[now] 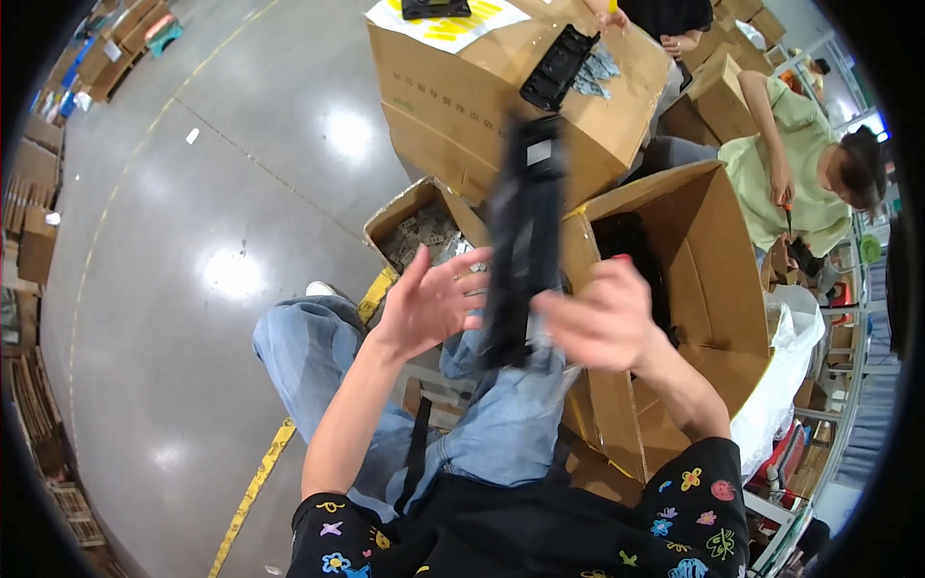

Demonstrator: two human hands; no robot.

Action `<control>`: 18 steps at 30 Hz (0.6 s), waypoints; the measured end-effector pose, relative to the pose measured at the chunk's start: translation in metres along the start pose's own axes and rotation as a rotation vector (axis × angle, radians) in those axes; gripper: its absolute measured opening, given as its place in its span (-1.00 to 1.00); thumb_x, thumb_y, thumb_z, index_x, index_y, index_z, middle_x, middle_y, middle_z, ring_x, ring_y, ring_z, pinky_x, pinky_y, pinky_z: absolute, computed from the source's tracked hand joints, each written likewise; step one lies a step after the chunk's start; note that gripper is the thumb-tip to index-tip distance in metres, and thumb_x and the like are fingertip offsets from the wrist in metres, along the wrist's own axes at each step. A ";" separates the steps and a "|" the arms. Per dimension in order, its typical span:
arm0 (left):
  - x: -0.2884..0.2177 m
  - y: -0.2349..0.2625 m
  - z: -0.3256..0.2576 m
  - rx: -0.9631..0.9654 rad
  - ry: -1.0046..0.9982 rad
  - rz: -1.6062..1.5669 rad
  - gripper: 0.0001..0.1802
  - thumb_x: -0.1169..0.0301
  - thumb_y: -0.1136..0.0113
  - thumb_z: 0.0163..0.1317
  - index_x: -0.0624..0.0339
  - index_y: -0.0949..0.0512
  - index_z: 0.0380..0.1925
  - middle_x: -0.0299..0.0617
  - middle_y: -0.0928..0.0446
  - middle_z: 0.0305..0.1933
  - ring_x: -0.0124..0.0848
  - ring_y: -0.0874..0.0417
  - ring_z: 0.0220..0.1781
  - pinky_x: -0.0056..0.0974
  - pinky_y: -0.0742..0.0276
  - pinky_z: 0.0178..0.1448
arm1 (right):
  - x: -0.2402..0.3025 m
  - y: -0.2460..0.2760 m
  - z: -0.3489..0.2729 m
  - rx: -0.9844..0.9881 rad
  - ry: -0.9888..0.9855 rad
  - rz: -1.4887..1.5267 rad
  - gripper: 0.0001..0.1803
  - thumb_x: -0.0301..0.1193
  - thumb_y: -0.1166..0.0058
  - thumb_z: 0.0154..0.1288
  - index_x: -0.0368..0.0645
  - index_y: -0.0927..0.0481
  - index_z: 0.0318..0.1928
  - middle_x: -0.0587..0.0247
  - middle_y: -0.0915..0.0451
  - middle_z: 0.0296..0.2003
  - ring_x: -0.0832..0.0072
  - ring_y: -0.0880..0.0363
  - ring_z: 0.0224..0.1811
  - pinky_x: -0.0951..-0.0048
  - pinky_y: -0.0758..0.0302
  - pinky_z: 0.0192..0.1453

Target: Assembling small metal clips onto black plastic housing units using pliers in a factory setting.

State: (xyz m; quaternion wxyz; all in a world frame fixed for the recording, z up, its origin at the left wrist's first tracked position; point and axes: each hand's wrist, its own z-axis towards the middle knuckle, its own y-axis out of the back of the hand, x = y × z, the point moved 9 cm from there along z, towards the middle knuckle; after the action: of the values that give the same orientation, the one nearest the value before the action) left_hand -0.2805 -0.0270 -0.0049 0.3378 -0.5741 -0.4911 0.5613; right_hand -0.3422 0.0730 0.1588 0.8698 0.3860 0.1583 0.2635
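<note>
A long black plastic housing [525, 241], smeared by motion, stands nearly upright in the air between my hands, above my lap. My left hand [434, 294] is at its left side, palm turned toward it with the fingers spread; whether the fingertips touch it I cannot tell. On the other side is my right hand [607, 313], blurred, its fingers curled and its fingertips at the lower right edge of the housing. A small red bit [621, 258] shows at the top of that fist; what it belongs to is hidden.
An open carton [708, 260] with dark parts inside stands at my right. A smaller box [414, 217] holds small grey metal pieces. Beyond, a large carton [434, 106] bears another black housing [559, 67] and grey gloves [595, 72]. A co-worker in light green [800, 125] sits far right.
</note>
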 end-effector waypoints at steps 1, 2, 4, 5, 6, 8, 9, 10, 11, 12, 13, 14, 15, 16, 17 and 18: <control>-0.015 -0.020 0.003 0.049 -0.071 0.038 -0.24 -0.22 0.29 0.31 0.21 -0.22 0.23 0.10 -0.34 0.22 -0.18 -0.55 0.05 -0.14 -0.54 0.00 | 0.007 -0.024 0.012 0.097 0.014 0.035 -0.76 -0.48 -0.22 -0.12 -0.01 -0.54 -0.34 0.37 -0.58 -0.15 0.56 -0.30 -0.54 0.43 -0.37 -0.37; -0.035 -0.037 -0.001 0.085 -0.150 0.079 -0.25 -0.20 0.28 0.32 0.22 -0.22 0.23 0.08 -0.36 0.21 -0.17 -0.55 0.05 -0.12 -0.55 0.00 | 0.015 -0.048 0.020 0.187 0.033 0.080 -0.75 -0.46 -0.22 -0.12 0.02 -0.55 -0.32 0.38 -0.58 -0.09 0.57 -0.29 -0.54 0.45 -0.37 -0.37; -0.064 0.013 -0.011 -0.023 -0.190 0.185 -0.32 -0.09 0.25 0.34 0.29 -0.30 0.16 0.00 -0.49 0.04 -0.26 -0.59 -0.04 -0.16 -0.55 0.04 | 0.006 -0.079 0.032 0.153 0.011 0.101 -0.69 -0.49 -0.20 -0.11 0.05 -0.57 -0.25 0.34 -0.55 -0.02 0.57 -0.32 -0.52 0.47 -0.37 -0.36; -0.087 0.036 -0.024 -0.076 -0.279 0.235 -0.36 -0.05 0.20 0.33 0.30 -0.32 0.14 -0.01 -0.48 0.05 -0.28 -0.58 -0.01 -0.18 -0.53 0.07 | -0.010 -0.091 0.039 0.121 -0.117 0.148 -0.63 -0.51 -0.19 -0.10 0.06 -0.58 -0.18 0.33 -0.55 -0.05 0.57 -0.37 -0.50 0.48 -0.37 -0.37; -0.104 0.050 -0.026 -0.122 -0.347 0.278 -0.39 -0.02 0.16 0.33 0.31 -0.34 0.12 -0.03 -0.47 0.07 -0.29 -0.56 0.02 -0.19 -0.50 0.11 | -0.052 -0.135 0.000 0.336 -0.875 0.584 -0.56 -0.53 -0.17 -0.08 0.02 -0.56 -0.08 0.25 -0.53 -0.09 0.49 -0.45 -0.47 0.44 -0.41 -0.37; -0.142 0.084 -0.056 -0.367 -0.647 0.130 -0.45 0.08 0.03 0.31 0.26 -0.34 0.14 -0.14 -0.47 0.08 -0.32 -0.48 0.12 -0.18 -0.42 0.20 | -0.080 -0.168 0.000 -0.025 -0.834 0.418 -0.69 -0.58 -0.04 0.18 -0.13 -0.48 -0.03 0.12 -0.46 -0.13 0.34 -0.52 -0.31 0.41 -0.47 -0.25; -0.156 0.092 -0.072 -0.361 -0.726 0.051 -0.47 0.12 -0.01 0.31 0.21 -0.34 0.16 -0.18 -0.46 0.11 -0.33 -0.44 0.17 -0.15 -0.37 0.25 | -0.095 -0.209 -0.021 0.012 -1.035 0.512 -0.75 -0.53 -0.03 0.25 -0.27 -0.44 -0.05 0.15 -0.48 -0.18 0.48 -0.50 -0.25 0.49 -0.46 -0.15; -0.170 0.102 -0.087 -0.356 -0.804 -0.031 -0.49 0.16 -0.05 0.30 0.16 -0.33 0.18 -0.23 -0.45 0.13 -0.33 -0.39 0.22 -0.12 -0.31 0.29 | -0.108 -0.252 -0.045 0.142 -1.190 0.578 -0.78 -0.52 0.01 0.28 -0.24 -0.44 -0.06 0.18 -0.52 -0.24 0.46 -0.51 -0.25 0.46 -0.46 -0.12; -0.182 0.103 -0.100 -0.331 -0.849 -0.046 -0.49 0.15 -0.05 0.31 0.11 -0.32 0.20 -0.25 -0.43 0.15 -0.33 -0.38 0.23 -0.10 -0.24 0.34 | -0.120 -0.298 -0.074 0.235 -1.247 0.576 -0.76 -0.49 -0.01 0.26 -0.23 -0.45 -0.06 0.17 -0.53 -0.32 0.43 -0.52 -0.26 0.43 -0.46 -0.12; -0.194 0.105 -0.109 -0.303 -0.894 -0.064 -0.49 0.14 -0.05 0.31 0.06 -0.31 0.22 -0.27 -0.42 0.18 -0.32 -0.37 0.24 -0.09 -0.17 0.38 | -0.128 -0.334 -0.100 0.364 -1.291 0.520 -0.72 -0.46 -0.05 0.21 -0.22 -0.45 -0.06 0.11 -0.54 -0.31 0.34 -0.54 -0.24 0.38 -0.47 -0.09; -0.200 0.113 -0.111 -0.314 -0.882 -0.086 -0.49 0.14 -0.05 0.31 0.06 -0.31 0.22 -0.27 -0.42 0.18 -0.32 -0.37 0.24 -0.09 -0.17 0.38 | -0.137 -0.371 -0.136 0.479 -1.335 0.413 -0.71 -0.42 -0.05 0.19 -0.22 -0.47 -0.07 0.04 -0.55 -0.30 0.21 -0.56 -0.19 0.29 -0.47 -0.06; -0.205 0.121 -0.119 -0.310 -0.920 -0.122 -0.48 0.13 -0.05 0.31 0.04 -0.31 0.22 -0.27 -0.39 0.20 -0.32 -0.35 0.26 -0.09 -0.12 0.40 | -0.140 -0.408 -0.171 0.651 -1.388 0.334 -0.61 -0.41 -0.02 0.19 -0.14 -0.42 0.06 -0.06 -0.53 -0.17 0.10 -0.53 -0.08 0.19 -0.45 0.01; -0.207 0.128 -0.131 -0.316 -0.963 -0.158 -0.47 0.13 -0.06 0.31 0.02 -0.30 0.23 -0.26 -0.37 0.23 -0.32 -0.32 0.28 -0.10 -0.06 0.43 | -0.133 -0.427 -0.188 0.720 -1.459 0.286 -0.51 -0.41 -0.01 0.18 -0.08 -0.33 0.16 -0.12 -0.49 -0.08 0.05 -0.50 -0.02 0.14 -0.43 0.05; -0.206 0.132 -0.137 -0.340 -0.956 -0.172 -0.47 0.13 -0.06 0.31 0.02 -0.30 0.23 -0.26 -0.37 0.23 -0.32 -0.32 0.28 -0.10 -0.06 0.43 | -0.126 -0.443 -0.206 0.790 -1.528 0.235 -0.41 -0.41 0.00 0.17 -0.02 -0.25 0.26 -0.18 -0.44 0.00 0.00 -0.47 0.04 0.10 -0.41 0.10; -0.207 0.135 -0.147 -0.431 -0.983 -0.090 -0.47 0.10 -0.06 0.30 0.02 -0.31 0.23 -0.25 -0.34 0.26 -0.30 -0.27 0.31 -0.11 0.00 0.45 | -0.119 -0.460 -0.210 0.813 -1.530 0.250 -0.41 -0.41 0.00 0.17 -0.02 -0.25 0.26 -0.18 -0.44 0.00 0.00 -0.47 0.04 0.10 -0.41 0.10; -0.205 0.137 -0.156 -0.523 -1.001 -0.008 -0.46 0.08 -0.06 0.30 0.01 -0.32 0.23 -0.24 -0.31 0.29 -0.28 -0.22 0.35 -0.11 0.06 0.47 | -0.105 -0.475 -0.222 0.936 -1.562 0.246 -0.33 -0.41 0.00 0.16 0.03 -0.15 0.31 -0.20 -0.39 0.06 -0.03 -0.44 0.07 0.09 -0.38 0.14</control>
State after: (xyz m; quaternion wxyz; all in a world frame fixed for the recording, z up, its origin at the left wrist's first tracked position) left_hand -0.0793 -0.2347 -0.0476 -0.0876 -0.3008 -0.7162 0.6236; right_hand -0.3740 -0.1251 -0.3365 0.4504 0.7812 -0.4261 -0.0727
